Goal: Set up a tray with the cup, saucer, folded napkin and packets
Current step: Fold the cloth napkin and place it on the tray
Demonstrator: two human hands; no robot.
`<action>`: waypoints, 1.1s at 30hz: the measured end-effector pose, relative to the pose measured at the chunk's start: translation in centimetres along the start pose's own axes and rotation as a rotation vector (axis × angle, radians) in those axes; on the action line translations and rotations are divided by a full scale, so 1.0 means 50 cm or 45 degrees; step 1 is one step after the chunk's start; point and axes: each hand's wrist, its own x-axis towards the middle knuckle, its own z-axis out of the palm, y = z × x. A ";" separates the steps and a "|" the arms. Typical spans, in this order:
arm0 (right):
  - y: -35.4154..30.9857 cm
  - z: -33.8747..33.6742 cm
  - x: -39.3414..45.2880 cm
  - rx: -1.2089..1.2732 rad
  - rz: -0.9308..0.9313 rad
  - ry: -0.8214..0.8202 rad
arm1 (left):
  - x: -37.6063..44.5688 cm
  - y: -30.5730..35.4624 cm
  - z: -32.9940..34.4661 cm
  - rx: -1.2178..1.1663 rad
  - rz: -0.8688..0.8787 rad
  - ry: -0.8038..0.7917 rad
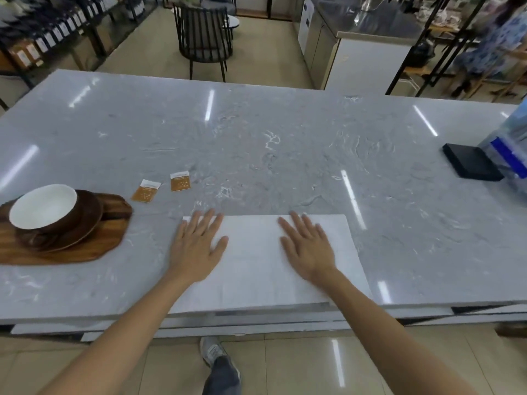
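A white napkin (256,260) lies flat on the grey marble table, reaching the near edge. My left hand (196,246) presses flat on its left part, fingers straight and spread. My right hand (308,246) lies flat on its right part. At the far left a wooden tray (94,246) carries a brown saucer (91,220) with a cup (42,209), brown outside and white inside, tilted on it. Two orange-and-white packets (146,191) (180,181) lie on the table beyond my left hand, right of the tray.
A black flat box (470,163) and a clear plastic container with a blue label (510,149) sit at the table's right end. A dark chair (204,38) stands beyond the far edge. A person stands at the back right (493,38).
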 end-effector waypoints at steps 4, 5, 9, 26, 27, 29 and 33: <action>0.177 -0.047 -0.032 -0.009 0.280 0.044 | 0.005 -0.021 -0.004 0.014 -0.045 0.034; 0.192 -0.052 -0.036 -0.020 0.287 0.035 | 0.005 -0.018 -0.004 0.016 -0.047 0.033; 0.193 -0.047 -0.032 -0.019 0.296 0.060 | 0.005 -0.018 -0.005 0.023 -0.063 0.018; 0.011 -0.001 -0.241 0.171 0.447 0.255 | -0.011 -0.047 -0.024 -0.018 0.069 -0.134; 0.012 0.006 -0.248 0.137 0.449 0.186 | -0.016 -0.054 -0.026 -0.011 0.087 -0.144; 0.028 0.006 -0.238 0.085 0.414 0.128 | -0.021 -0.062 -0.031 0.004 0.082 -0.152; 0.083 -0.015 -0.151 0.098 0.318 0.026 | -0.037 -0.055 -0.035 0.045 0.002 -0.152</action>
